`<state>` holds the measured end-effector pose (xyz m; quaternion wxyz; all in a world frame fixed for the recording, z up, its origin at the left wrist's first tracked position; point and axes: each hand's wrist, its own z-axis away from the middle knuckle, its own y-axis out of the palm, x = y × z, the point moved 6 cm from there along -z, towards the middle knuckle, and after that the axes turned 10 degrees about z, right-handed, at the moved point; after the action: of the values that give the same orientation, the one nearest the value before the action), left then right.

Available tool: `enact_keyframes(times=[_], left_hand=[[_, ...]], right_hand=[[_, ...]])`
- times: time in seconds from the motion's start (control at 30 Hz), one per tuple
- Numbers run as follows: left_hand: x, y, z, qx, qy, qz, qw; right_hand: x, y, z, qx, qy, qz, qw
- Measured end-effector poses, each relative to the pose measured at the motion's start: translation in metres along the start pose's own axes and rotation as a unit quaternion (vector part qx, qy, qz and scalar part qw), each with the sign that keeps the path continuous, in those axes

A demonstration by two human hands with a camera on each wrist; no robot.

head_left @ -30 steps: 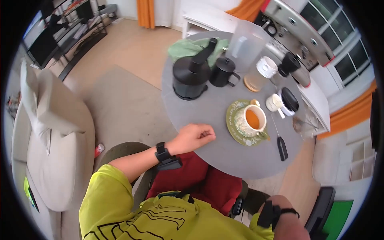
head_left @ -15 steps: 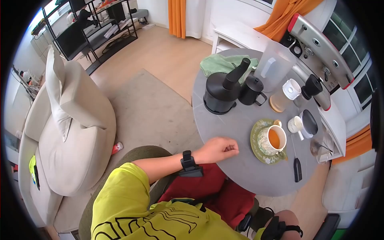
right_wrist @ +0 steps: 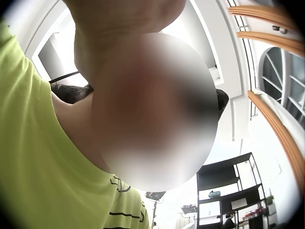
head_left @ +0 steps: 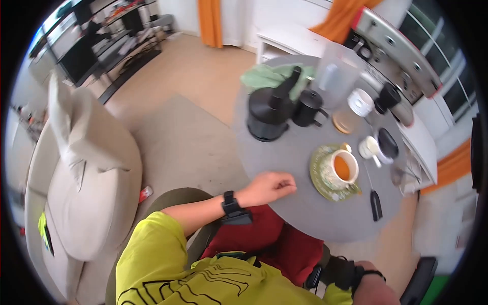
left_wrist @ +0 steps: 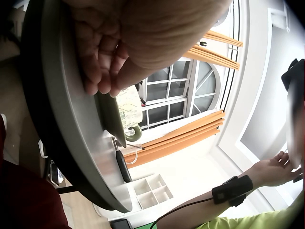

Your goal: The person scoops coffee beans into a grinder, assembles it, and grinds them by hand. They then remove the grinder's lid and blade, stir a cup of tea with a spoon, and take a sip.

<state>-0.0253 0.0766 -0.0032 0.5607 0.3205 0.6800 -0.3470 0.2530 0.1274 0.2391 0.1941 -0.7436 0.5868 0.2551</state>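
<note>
My left hand point(head_left: 267, 188) hovers at the near edge of the round grey table point(head_left: 284, 157), fingers loosely curled and holding nothing. Just right of it, a cream patterned cup point(head_left: 330, 175) of orange-brown drink stands on a green saucer point(head_left: 320, 190) with a small biscuit-like piece on its far rim. In the left wrist view, the left fingertips overlap the saucer's edge point(left_wrist: 112, 119). My right hand point(left_wrist: 276, 168) is raised close to my head, out of the head view, its fingers loosely bent with nothing visible in them. The right wrist view shows mostly a blurred area.
Farther back stand a black pot point(head_left: 267, 114) with a thick upright handle, a small black jug point(head_left: 306, 109), a green cloth point(head_left: 259, 76), a clear pitcher point(head_left: 335, 76) and a glass jar point(head_left: 348, 119). Right lie a white cup point(head_left: 367, 147) and a black-handled thin rod point(head_left: 376, 206).
The head view swung so the table moved right and down, then drifted back slightly. My left hand stays by the table edge, and the tableware stays in place.
</note>
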Motion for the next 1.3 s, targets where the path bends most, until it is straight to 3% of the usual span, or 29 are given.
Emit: enact_keyframes(times=[0.13,0.17,0.2,0.23,0.27,0.3,0.33,0.37,0.43,0.5,0.63,0.7,0.73,0.8,0.93,1.1,1.3], left_hand=[[0.004,0.006,0.001,0.029,-0.019,0.029,0.999],[0.004,0.004,0.001,0.013,-0.033,0.036,0.999],[0.004,0.001,0.0,-0.005,-0.047,0.039,0.998],[0.003,0.003,-0.001,0.012,-0.047,0.04,0.998],[0.004,0.002,0.0,0.009,-0.061,0.038,0.997],[0.005,0.001,0.0,0.003,-0.075,0.035,0.997],[0.005,0.003,0.0,0.013,-0.075,0.035,0.996],[0.004,0.003,0.0,0.008,-0.068,0.039,0.997],[0.002,0.002,-0.001,0.007,-0.057,0.044,0.997],[0.001,0.002,-0.001,0.014,-0.069,0.033,0.997],[-0.002,0.002,-0.001,0.017,-0.078,0.025,0.996],[-0.003,0.002,-0.001,0.017,-0.078,0.013,0.997],[-0.002,0.002,-0.002,0.019,-0.078,0.012,0.997],[-0.004,0.001,-0.002,-0.001,-0.048,0.018,0.999],[0.0,0.0,-0.001,-0.001,-0.052,0.013,0.999],[0.002,0.001,-0.002,-0.001,-0.046,0.03,0.999],[0.002,0.002,-0.002,0.007,-0.059,0.043,0.997]], right_hand=[[-0.021,0.018,0.021,-0.152,0.011,0.095,0.984],[-0.042,0.005,0.056,-0.201,0.097,-0.042,0.974],[-0.064,-0.005,0.089,-0.248,0.185,-0.176,0.934],[-0.072,0.004,0.095,-0.241,0.183,-0.162,0.939],[-0.095,0.038,0.101,-0.035,0.311,0.019,0.95],[-0.123,0.065,0.117,0.17,0.414,0.196,0.873],[-0.146,0.085,0.131,0.257,0.496,0.114,0.822],[-0.162,0.095,0.163,0.362,0.549,0.119,0.744],[-0.185,0.095,0.238,0.465,0.521,0.114,0.707],[-0.188,0.089,0.284,0.529,0.462,0.139,0.698],[-0.194,0.081,0.348,0.563,0.462,0.147,0.669],[-0.188,0.079,0.385,0.623,0.616,0.02,0.482],[-0.186,0.079,0.387,0.621,0.618,0.021,0.482],[-0.176,0.082,0.397,0.535,0.732,-0.084,0.414],[-0.172,0.088,0.407,0.489,0.772,-0.131,0.385],[-0.172,0.092,0.401,0.333,0.869,-0.167,0.325],[-0.175,0.082,0.379,0.276,0.892,-0.22,0.284]])
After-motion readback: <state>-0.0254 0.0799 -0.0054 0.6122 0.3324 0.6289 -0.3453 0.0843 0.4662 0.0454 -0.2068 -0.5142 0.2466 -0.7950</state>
